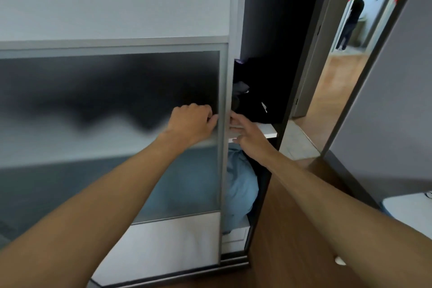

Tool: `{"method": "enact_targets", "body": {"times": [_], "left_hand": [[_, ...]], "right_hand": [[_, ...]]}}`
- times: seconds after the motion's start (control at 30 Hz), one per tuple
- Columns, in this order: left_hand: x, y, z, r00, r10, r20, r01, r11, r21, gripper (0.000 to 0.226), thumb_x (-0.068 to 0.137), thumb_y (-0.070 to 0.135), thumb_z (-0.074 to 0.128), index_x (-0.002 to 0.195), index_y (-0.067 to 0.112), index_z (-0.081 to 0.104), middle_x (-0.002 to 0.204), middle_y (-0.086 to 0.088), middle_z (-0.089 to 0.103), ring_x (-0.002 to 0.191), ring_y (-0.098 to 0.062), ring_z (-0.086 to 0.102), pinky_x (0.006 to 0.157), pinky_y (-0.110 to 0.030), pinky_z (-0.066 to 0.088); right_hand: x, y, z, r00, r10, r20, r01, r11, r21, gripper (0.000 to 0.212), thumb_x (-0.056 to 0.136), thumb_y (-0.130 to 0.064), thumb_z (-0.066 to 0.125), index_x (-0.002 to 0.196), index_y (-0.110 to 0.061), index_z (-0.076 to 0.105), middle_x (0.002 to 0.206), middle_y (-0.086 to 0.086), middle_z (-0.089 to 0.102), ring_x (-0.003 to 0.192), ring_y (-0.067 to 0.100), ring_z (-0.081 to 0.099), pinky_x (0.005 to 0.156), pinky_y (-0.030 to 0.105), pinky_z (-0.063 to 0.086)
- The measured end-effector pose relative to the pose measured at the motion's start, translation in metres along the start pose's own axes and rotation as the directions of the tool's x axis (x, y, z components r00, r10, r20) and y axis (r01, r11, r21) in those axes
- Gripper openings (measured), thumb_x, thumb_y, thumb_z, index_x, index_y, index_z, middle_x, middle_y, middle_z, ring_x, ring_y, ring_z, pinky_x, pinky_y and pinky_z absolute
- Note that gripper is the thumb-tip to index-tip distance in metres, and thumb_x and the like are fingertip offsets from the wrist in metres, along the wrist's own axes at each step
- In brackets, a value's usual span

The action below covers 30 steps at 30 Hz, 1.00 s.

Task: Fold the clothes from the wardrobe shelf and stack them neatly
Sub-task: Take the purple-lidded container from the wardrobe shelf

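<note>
I see my left hand [191, 121] curled against the door frame [224, 82]; I cannot tell if it grips. My right hand [247, 133] is released, straight fingers touching that frame's edge. Dark clothes [254, 105] sit heaped on the wardrobe shelf [268, 129] just behind.

A rumpled, unfolded heap of dark clothes [253, 103] sits on the white wardrobe shelf [268, 129], in the narrow opening on the right. A grey garment [241, 88] shows near the heap's upper left. Beneath the shelf, a light blue bundle [242, 182] bulges forward.
</note>
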<state>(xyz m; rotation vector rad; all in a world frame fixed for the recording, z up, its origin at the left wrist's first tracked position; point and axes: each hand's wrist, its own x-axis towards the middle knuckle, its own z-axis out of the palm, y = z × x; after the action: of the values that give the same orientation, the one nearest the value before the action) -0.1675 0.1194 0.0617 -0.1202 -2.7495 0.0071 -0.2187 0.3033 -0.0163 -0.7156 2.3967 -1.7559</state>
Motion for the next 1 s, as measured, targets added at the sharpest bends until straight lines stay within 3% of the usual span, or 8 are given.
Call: {"method": "enact_targets", "body": {"times": [0.07,0.13,0.23,0.33,0.63,0.73,0.9,1.0], "left_hand": [[0.010,0.009,0.006,0.994,-0.107,0.006,0.107,0.994,-0.004,0.049,0.096,0.060,0.041,0.090,0.019,0.067,0.092,-0.006,0.066,0.087,-0.033,0.063,0.070,-0.037,0.036],[0.013,0.005,0.010,0.977,-0.212,-0.003,0.212,0.977,0.000,0.057,0.092,0.066,0.044,0.074,0.015,0.058,0.082,-0.007,0.060,0.077,-0.031,0.058,0.067,-0.036,0.036],[0.010,-0.014,0.013,0.938,-0.344,-0.049,0.344,0.939,0.004,0.053,0.093,0.061,0.046,0.074,0.013,0.060,0.076,-0.006,0.059,0.075,-0.033,0.062,0.064,-0.035,0.039],[0.000,-0.034,0.012,0.905,-0.420,-0.060,0.422,0.906,0.016,0.045,0.094,0.052,0.047,0.082,0.016,0.072,0.070,-0.003,0.053,0.069,-0.031,0.054,0.064,-0.035,0.040],[-0.037,-0.082,0.013,0.777,-0.619,-0.113,0.627,0.776,0.061,0.046,0.100,0.049,0.041,0.101,0.016,0.073,0.102,-0.018,0.068,0.096,-0.043,0.063,0.073,-0.040,0.039],[-0.052,-0.092,0.019,0.730,-0.679,-0.071,0.683,0.726,0.078,0.034,0.099,0.040,0.046,0.107,0.014,0.066,0.112,-0.019,0.067,0.104,-0.043,0.063,0.079,-0.040,0.042],[-0.069,-0.099,0.030,0.568,-0.823,-0.007,0.822,0.567,-0.041,0.012,0.095,0.019,0.046,0.106,0.015,0.047,0.114,-0.018,0.066,0.108,-0.042,0.062,0.085,-0.044,0.043],[-0.073,-0.107,0.026,0.489,-0.873,0.003,0.869,0.486,-0.088,0.017,0.093,0.019,0.055,0.105,0.017,0.044,0.115,-0.018,0.066,0.112,-0.042,0.060,0.087,-0.044,0.041]], "right_hand": [[0.003,0.006,-0.006,0.982,0.016,0.186,0.021,0.981,-0.194,0.082,0.082,0.014,0.041,0.141,-0.043,0.044,0.130,-0.014,0.057,0.120,-0.004,0.052,0.106,0.022,0.042],[0.006,0.012,-0.014,0.962,0.025,0.272,0.097,0.899,-0.426,0.069,0.087,0.001,0.045,0.145,-0.036,0.043,0.139,-0.013,0.051,0.125,-0.004,0.047,0.109,0.023,0.035],[0.019,0.024,-0.028,0.976,0.069,0.206,0.075,0.782,-0.619,0.061,0.091,-0.010,0.050,0.150,-0.025,0.040,0.154,0.001,0.040,0.139,0.018,0.037,0.114,0.030,0.030],[0.033,0.038,-0.040,0.976,0.174,0.134,-0.027,0.700,-0.713,0.059,0.092,-0.009,0.053,0.149,-0.011,0.039,0.151,0.013,0.041,0.138,0.029,0.039,0.113,0.038,0.034],[0.032,0.042,-0.049,0.951,0.257,0.172,-0.018,0.603,-0.798,0.063,0.091,-0.017,0.058,0.150,-0.011,0.037,0.155,0.014,0.032,0.140,0.031,0.033,0.115,0.040,0.031],[0.031,0.039,-0.048,0.949,0.263,0.174,-0.007,0.570,-0.822,0.066,0.089,-0.021,0.059,0.150,-0.012,0.036,0.154,0.014,0.033,0.138,0.032,0.034,0.112,0.039,0.034],[0.030,0.040,-0.046,0.949,0.258,0.184,0.027,0.513,-0.858,0.067,0.086,-0.027,0.060,0.146,-0.009,0.037,0.146,0.016,0.038,0.132,0.033,0.038,0.106,0.041,0.039],[0.029,0.041,-0.048,0.949,0.246,0.197,0.047,0.509,-0.860,0.071,0.084,-0.027,0.062,0.147,-0.010,0.035,0.146,0.016,0.038,0.132,0.034,0.037,0.107,0.042,0.038]]}}
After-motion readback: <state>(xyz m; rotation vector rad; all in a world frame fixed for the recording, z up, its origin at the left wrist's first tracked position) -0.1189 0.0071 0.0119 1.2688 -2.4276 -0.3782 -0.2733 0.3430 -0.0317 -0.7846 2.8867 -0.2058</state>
